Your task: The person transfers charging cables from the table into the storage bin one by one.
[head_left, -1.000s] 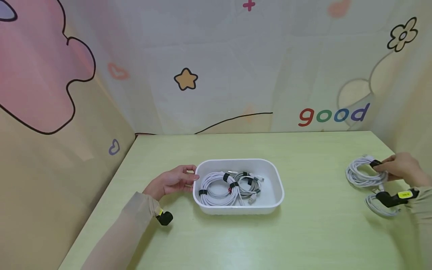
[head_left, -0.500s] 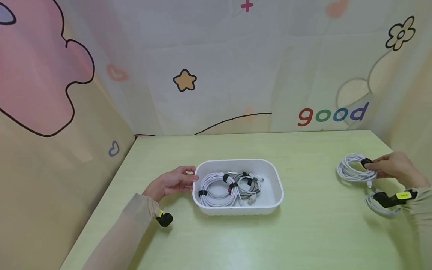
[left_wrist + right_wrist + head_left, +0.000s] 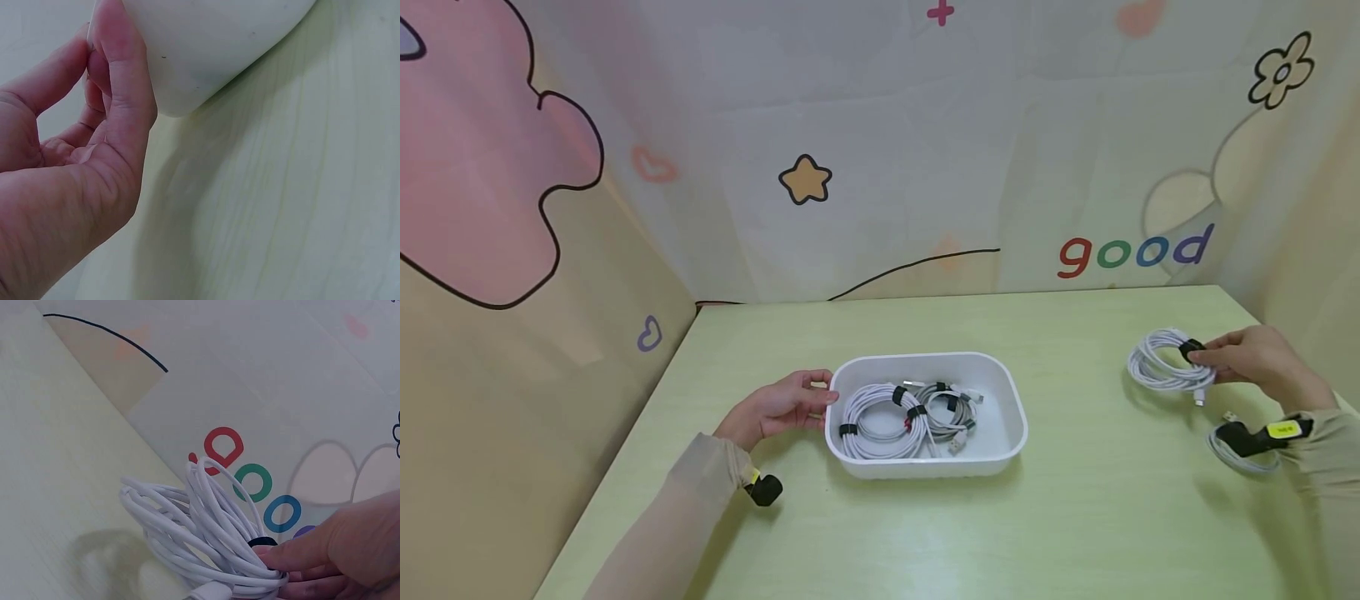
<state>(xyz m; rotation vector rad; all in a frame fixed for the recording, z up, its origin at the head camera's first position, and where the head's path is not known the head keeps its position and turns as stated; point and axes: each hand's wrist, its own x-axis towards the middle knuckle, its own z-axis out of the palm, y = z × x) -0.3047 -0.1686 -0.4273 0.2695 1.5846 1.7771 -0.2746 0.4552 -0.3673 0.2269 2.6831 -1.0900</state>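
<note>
My right hand pinches a coiled white cable at its black strap, between thumb and fingers. In the right wrist view the coil hangs above the table, its shadow apart from it, and a white plug end shows at the bottom. My left hand grips the left end of a white plastic bin, thumb at the rim. Inside the bin lie a larger white cable coil with black straps and a grey cable coil at its right, with plugs showing.
A smaller grey-white cable coil lies on the table under my right wrist, partly covered by the wrist camera. The pale green table ends at a printed curtain behind and at both sides.
My right hand has lifted the white cable coil and carried it left, away from the smaller coil on the table. My left hand and the bin stay in place.
</note>
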